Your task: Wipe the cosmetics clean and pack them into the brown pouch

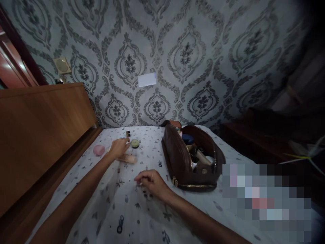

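Our right forearm comes in from below the brown bag [176, 152] and slants up leftward, ending in the right hand [152, 183], which hangs left of the bag's front corner, back upward, wrist slightly bent, fingers half curled and loosely parted over the printed sheet [144, 220]. Our left arm stretches longer and straighter, well left of the bag; the left hand [119, 148] lies palm down with fingers pointing towards the bag's side. Our two hands are well apart. Under the left one, partly covered, is a pale tube [130, 159]; whether the fingers grip anything we cannot tell. The bag itself gapes open, packed with small items. Between it and our left fingertips sits a green-topped jar [135, 143]; farther left of the bag, beyond the hand, lies a pink round item [99, 150]. Towards the bag's far end, off left, stands a small dark-and-gold piece [128, 134]. Behind the bag rises the patterned wall [157, 44].
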`<state>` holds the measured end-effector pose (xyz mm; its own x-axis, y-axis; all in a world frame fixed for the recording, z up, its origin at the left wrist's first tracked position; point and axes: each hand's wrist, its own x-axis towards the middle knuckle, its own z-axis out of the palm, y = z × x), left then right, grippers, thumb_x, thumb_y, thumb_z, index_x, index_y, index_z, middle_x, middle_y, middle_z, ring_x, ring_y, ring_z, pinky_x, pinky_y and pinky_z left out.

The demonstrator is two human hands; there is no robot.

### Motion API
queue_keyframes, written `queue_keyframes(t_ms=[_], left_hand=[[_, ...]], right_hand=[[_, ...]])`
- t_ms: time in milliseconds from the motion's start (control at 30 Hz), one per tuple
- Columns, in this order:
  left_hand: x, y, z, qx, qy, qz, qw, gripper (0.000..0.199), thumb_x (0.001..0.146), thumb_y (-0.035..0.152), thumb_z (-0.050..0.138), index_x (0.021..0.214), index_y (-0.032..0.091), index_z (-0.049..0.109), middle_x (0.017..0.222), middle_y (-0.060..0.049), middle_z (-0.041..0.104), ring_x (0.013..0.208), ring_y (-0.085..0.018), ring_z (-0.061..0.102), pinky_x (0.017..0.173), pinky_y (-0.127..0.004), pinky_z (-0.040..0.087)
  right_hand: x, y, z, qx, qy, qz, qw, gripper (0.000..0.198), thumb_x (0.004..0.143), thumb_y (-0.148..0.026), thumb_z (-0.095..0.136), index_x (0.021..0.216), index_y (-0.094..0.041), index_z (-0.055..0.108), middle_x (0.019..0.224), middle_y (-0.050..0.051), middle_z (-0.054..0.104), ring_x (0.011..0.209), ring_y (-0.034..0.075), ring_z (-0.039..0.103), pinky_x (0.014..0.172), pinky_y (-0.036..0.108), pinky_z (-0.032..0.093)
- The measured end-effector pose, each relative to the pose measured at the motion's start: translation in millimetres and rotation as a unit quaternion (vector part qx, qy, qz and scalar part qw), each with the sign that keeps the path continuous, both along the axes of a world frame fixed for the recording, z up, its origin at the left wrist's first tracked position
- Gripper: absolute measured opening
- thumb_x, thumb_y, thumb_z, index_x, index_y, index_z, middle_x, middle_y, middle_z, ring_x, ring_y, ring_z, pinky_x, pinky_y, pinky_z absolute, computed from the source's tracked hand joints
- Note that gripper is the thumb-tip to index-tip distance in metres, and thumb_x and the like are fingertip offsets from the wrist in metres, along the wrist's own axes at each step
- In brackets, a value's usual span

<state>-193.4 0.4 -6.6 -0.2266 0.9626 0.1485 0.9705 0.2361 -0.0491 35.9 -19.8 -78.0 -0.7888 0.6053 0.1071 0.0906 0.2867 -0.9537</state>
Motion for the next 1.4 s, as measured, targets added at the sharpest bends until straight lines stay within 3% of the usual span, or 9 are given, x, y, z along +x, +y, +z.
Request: queue_keyframes(t_ms=[67,200,333,467,567,700,833,1167,1400], left_hand=[[-16,28,2.4,0.005,0.019,0.022,1.000,0.038,0.096,0.023,0.040,0.131,0.021,0.055,0.119,-0.014,0.067,0.106,-0.028,0.067,0.087,-0.038,0.050],[-43,72,-1.2,-0.013,0.048,0.013,0.999,0.059,0.089,0.008,0.039,0.146,0.025,0.042,0.138,-0.015,0.055,0.115,-0.029,0.062,0.090,-0.041,0.051],[-60,101,-10.7,-0.064,0.062,-0.037,0.995,0.062,0.084,0.006,0.046,0.139,0.034,0.050,0.149,-0.007,0.047,0.128,-0.029,0.053,0.095,-0.039,0.050],[-71,111,-22.3,-0.108,0.054,-0.025,0.992,0.045,0.084,0.012,0.051,0.123,0.030,0.061,0.136,-0.008,0.055,0.114,-0.026,0.062,0.089,-0.038,0.052],[-75,108,-31.0,-0.103,0.050,0.016,0.993,0.038,0.088,0.017,0.048,0.123,0.026,0.058,0.135,-0.012,0.053,0.112,-0.027,0.063,0.090,-0.040,0.051],[-78,96,-37.2,-0.085,0.041,0.077,0.993,0.046,0.089,0.021,0.047,0.135,0.022,0.047,0.134,-0.017,0.053,0.113,-0.028,0.063,0.089,-0.039,0.050],[-83,83,-33.6,-0.076,0.025,0.111,0.991,0.036,0.090,0.029,0.049,0.123,0.018,0.055,0.123,-0.018,0.064,0.113,-0.030,0.063,0.087,-0.038,0.050],[-57,35,-31.2,-0.087,-0.053,0.003,0.995,0.038,0.086,0.044,0.058,0.121,0.027,0.058,0.114,-0.003,0.072,0.102,-0.020,0.067,0.078,-0.025,0.049],[-26,18,-37.2,-0.083,-0.024,0.022,0.996,0.037,0.092,0.045,0.048,0.122,0.026,0.057,0.114,-0.010,0.072,0.104,-0.028,0.068,0.080,-0.034,0.049]], right_hand=[[-8,2,-14,0.008,0.015,-0.038,0.999,0.031,0.080,-0.008,0.047,0.088,-0.016,0.076,0.080,0.005,0.074,0.073,0.015,0.068,0.066,0.024,0.051],[-2,2,-41,0.105,0.054,-0.077,0.990,0.032,0.074,-0.004,0.047,0.080,-0.018,0.075,0.079,0.004,0.073,0.077,0.016,0.067,0.075,0.026,0.049],[4,2,-50,0.120,0.056,-0.078,0.988,0.035,0.071,-0.002,0.047,0.081,-0.018,0.076,0.079,0.003,0.072,0.076,0.014,0.066,0.075,0.025,0.048],[3,4,-48,0.117,0.059,-0.067,0.989,0.035,0.071,-0.001,0.046,0.082,-0.019,0.075,0.079,0.002,0.072,0.074,0.013,0.066,0.073,0.024,0.047],[3,6,-46,0.125,0.051,-0.059,0.989,0.035,0.072,-0.001,0.047,0.082,-0.019,0.075,0.080,0.002,0.073,0.075,0.013,0.066,0.073,0.023,0.047],[4,5,-44,0.132,0.037,-0.053,0.989,0.034,0.072,-0.001,0.047,0.082,-0.019,0.075,0.080,0.002,0.073,0.076,0.014,0.065,0.073,0.024,0.047],[4,5,-42,0.139,0.029,-0.045,0.989,0.034,0.073,0.000,0.048,0.082,-0.019,0.075,0.081,0.002,0.073,0.075,0.014,0.066,0.073,0.024,0.048],[3,5,-39,0.147,0.032,-0.037,0.988,0.033,0.075,0.001,0.048,0.082,-0.017,0.074,0.083,0.004,0.073,0.077,0.014,0.066,0.075,0.025,0.048],[2,5,-40,0.161,0.028,-0.035,0.986,0.033,0.077,0.001,0.049,0.082,-0.018,0.075,0.083,0.003,0.073,0.076,0.014,0.065,0.074,0.024,0.048]])
